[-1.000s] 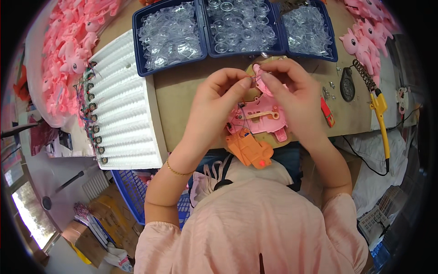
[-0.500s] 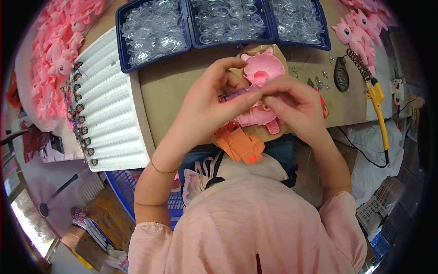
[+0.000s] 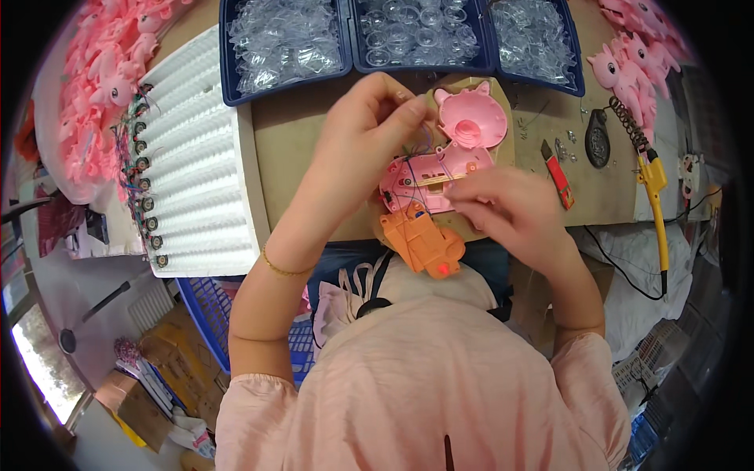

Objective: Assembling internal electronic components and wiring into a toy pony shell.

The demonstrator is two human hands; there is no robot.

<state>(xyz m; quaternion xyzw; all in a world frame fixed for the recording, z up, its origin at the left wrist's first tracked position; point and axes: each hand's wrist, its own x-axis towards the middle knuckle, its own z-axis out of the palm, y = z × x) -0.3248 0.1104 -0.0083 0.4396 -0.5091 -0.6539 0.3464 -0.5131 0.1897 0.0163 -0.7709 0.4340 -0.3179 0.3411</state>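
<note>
Hands on pink toy shell, open side up, long axis left-right

Both hands raised close together, left hand fingers pinched, right hand curled.

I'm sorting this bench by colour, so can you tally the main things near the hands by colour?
Blue trays of clear parts along the far edge: 3
Pink toy shells, one dome-shaped and one open with wiring, at the fingers: 2
Orange block: 1
Yellow-handled tool: 1
Red tool: 1
Total: 8
</note>
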